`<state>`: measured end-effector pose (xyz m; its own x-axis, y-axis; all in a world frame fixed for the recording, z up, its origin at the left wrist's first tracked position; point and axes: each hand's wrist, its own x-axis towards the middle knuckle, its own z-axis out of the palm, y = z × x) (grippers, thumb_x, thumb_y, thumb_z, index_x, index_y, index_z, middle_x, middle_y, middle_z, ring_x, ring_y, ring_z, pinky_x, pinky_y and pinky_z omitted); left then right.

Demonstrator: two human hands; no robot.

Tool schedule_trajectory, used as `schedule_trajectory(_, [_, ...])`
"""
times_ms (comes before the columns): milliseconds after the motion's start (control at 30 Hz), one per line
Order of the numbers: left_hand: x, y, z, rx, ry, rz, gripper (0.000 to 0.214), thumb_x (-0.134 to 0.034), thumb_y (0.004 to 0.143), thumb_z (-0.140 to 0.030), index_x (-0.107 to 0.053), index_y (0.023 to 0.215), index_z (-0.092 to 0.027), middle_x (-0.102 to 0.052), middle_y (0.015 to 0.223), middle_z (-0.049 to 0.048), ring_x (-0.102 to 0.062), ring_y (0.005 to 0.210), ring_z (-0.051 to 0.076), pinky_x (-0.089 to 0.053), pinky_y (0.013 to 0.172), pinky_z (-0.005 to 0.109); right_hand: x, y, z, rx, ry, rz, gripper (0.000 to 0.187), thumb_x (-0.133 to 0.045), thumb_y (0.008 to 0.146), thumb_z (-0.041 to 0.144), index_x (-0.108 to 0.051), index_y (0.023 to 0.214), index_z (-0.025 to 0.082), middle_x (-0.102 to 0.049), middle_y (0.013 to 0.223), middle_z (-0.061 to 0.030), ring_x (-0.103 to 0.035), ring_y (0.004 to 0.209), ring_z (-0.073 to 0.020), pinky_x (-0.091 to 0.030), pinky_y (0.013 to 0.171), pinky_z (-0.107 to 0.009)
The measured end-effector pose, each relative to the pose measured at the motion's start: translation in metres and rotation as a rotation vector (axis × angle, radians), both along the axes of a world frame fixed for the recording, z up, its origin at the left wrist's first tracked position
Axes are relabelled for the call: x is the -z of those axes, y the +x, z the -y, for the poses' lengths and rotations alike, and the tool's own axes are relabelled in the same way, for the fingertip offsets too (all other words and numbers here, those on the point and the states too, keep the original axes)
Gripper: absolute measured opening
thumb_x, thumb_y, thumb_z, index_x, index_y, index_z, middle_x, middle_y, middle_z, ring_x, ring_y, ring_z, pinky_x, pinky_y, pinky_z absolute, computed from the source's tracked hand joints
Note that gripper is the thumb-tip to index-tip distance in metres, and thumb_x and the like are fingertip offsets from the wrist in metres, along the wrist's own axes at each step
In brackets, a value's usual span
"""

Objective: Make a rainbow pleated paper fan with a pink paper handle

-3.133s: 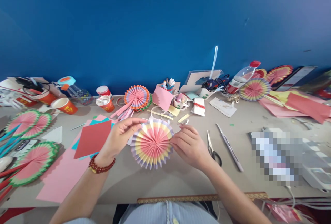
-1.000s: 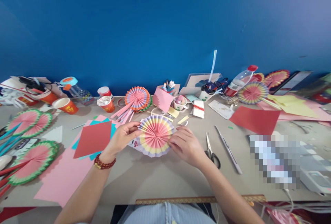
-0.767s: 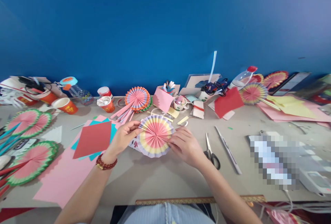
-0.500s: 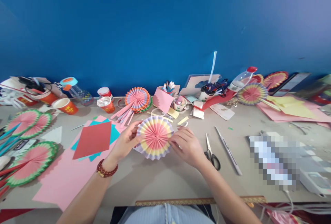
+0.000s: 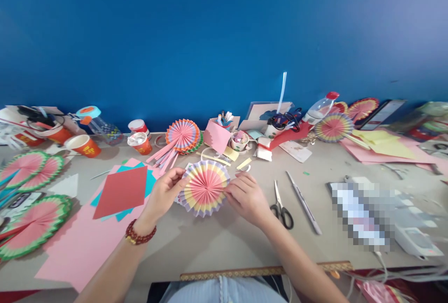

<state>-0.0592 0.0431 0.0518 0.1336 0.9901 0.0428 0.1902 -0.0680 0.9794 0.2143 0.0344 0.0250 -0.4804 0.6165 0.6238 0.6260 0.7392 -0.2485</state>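
Observation:
A round pleated paper fan [image 5: 206, 188], pink at the centre with yellow and lilac rings, is held between my two hands above the table. My left hand [image 5: 168, 192], with a red bead bracelet [image 5: 140, 233] at its wrist, grips the fan's left edge between thumb and fingers. At the opposite edge, my right hand [image 5: 248, 198] pinches the rim with its fingers closed. Black-handled scissors [image 5: 281, 207] lie just right of that hand, and a grey pen-like tool [image 5: 304, 203] lies beyond them.
Coloured paper sheets [image 5: 121, 192] lie to the left, near green-edged fans [image 5: 37, 226]. Orange paper cups [image 5: 83, 146], an orange-edged fan [image 5: 182, 136] and a bottle [image 5: 320, 108] line the wall side. A blurred-out phone [image 5: 360, 214] with a cable lies on the right.
The whole scene has shifted slightly left in view. The fan has tilted a little, and both hands still hold it at its edges.

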Motion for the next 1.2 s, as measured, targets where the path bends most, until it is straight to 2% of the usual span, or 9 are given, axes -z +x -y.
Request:
schedule_trajectory(200, [0.001,0.009,0.001,-0.067,0.050,-0.005,0.029,-0.064,0.089,-0.046,-0.065,0.103,-0.021,-0.071,0.091,0.0033,-0.066,0.084,0.019,-0.052,0.075,0.027,0.000,0.002,0.000,0.023,0.001,-0.011,0.012,-0.055,0.095,0.016,-0.064,0.090,0.022,-0.069,0.081,-0.0028,-0.059,0.077,-0.0186,-0.046,0.094,-0.042])
schedule_trajectory(367, [-0.002,0.010,0.005,-0.206,0.234,-0.119,0.028,-0.068,0.087,-0.042,-0.069,0.105,-0.021,-0.071,0.091,0.0036,-0.066,0.082,0.019,-0.052,0.074,0.027,-0.001,0.004,0.000,0.058,0.019,-0.057,0.012,-0.056,0.094,0.015,-0.064,0.090,0.022,-0.070,0.082,-0.0027,-0.060,0.077,-0.0181,-0.047,0.095,-0.041])
schedule_trajectory(533, [0.009,0.014,0.000,-0.299,0.137,0.221,0.023,-0.060,0.092,-0.042,-0.065,0.102,-0.022,-0.071,0.093,0.0028,-0.065,0.075,0.016,-0.055,0.075,0.030,-0.006,0.005,0.001,0.127,0.015,-0.212,0.012,-0.058,0.093,0.014,-0.063,0.086,0.023,-0.069,0.080,-0.0035,-0.062,0.078,-0.0197,-0.049,0.088,-0.040])
schedule_trajectory(600, [0.020,0.022,0.002,-0.242,0.007,0.263,0.024,-0.065,0.088,-0.044,-0.066,0.097,-0.022,-0.072,0.091,0.0026,-0.066,0.073,0.016,-0.055,0.072,0.031,-0.010,0.002,0.001,0.160,0.002,-0.283,0.013,-0.059,0.092,0.014,-0.062,0.083,0.023,-0.067,0.076,-0.0035,-0.062,0.077,-0.0206,-0.050,0.080,-0.039])
schedule_trajectory(667, [0.032,0.035,0.007,-0.042,-0.126,0.193,0.029,-0.070,0.082,-0.047,-0.069,0.094,-0.020,-0.074,0.089,0.0047,-0.068,0.076,0.020,-0.056,0.072,0.033,-0.014,-0.002,0.002,0.172,-0.006,-0.326,0.014,-0.059,0.092,0.014,-0.061,0.081,0.023,-0.065,0.073,-0.0031,-0.061,0.075,-0.0206,-0.049,0.076,-0.038])
schedule_trajectory(733, [0.041,0.051,0.016,0.036,-0.161,0.169,0.032,-0.075,0.077,-0.048,-0.072,0.087,-0.018,-0.076,0.083,0.0065,-0.070,0.075,0.023,-0.057,0.072,0.036,-0.017,-0.008,0.004,0.169,-0.007,-0.352,0.015,-0.059,0.092,0.014,-0.061,0.080,0.023,-0.065,0.073,-0.0027,-0.061,0.073,-0.0202,-0.048,0.076,-0.038])
schedule_trajectory(833, [0.041,0.074,0.028,0.133,-0.180,0.181,0.033,-0.070,0.082,-0.051,-0.075,0.092,-0.020,-0.077,0.091,0.0080,-0.071,0.085,0.027,-0.058,0.080,0.040,-0.021,-0.016,0.007,0.178,-0.009,-0.394,0.014,-0.060,0.092,0.014,-0.063,0.081,0.023,-0.067,0.073,-0.0021,-0.063,0.072,-0.0198,-0.049,0.078,-0.039])
schedule_trajectory(1033, [0.021,0.104,0.036,0.171,-0.176,0.280,0.036,-0.062,0.088,-0.051,-0.074,0.103,-0.021,-0.076,0.106,0.0087,-0.069,0.107,0.030,-0.052,0.099,0.043,-0.018,-0.029,0.012,0.269,-0.079,-0.516,0.010,-0.063,0.091,0.017,-0.067,0.084,0.022,-0.070,0.078,-0.0037,-0.064,0.076,-0.0203,-0.051,0.075,-0.037])
schedule_trajectory(1200, [0.027,0.122,0.043,0.137,-0.108,0.374,0.043,-0.056,0.092,-0.048,-0.059,0.127,-0.022,-0.064,0.134,0.0102,-0.058,0.126,0.028,-0.046,0.108,0.042,-0.017,-0.039,0.014,0.296,-0.170,-0.617,0.010,-0.062,0.093,0.022,-0.066,0.084,0.022,-0.069,0.082,-0.0045,-0.063,0.080,-0.0202,-0.051,0.073,-0.034])
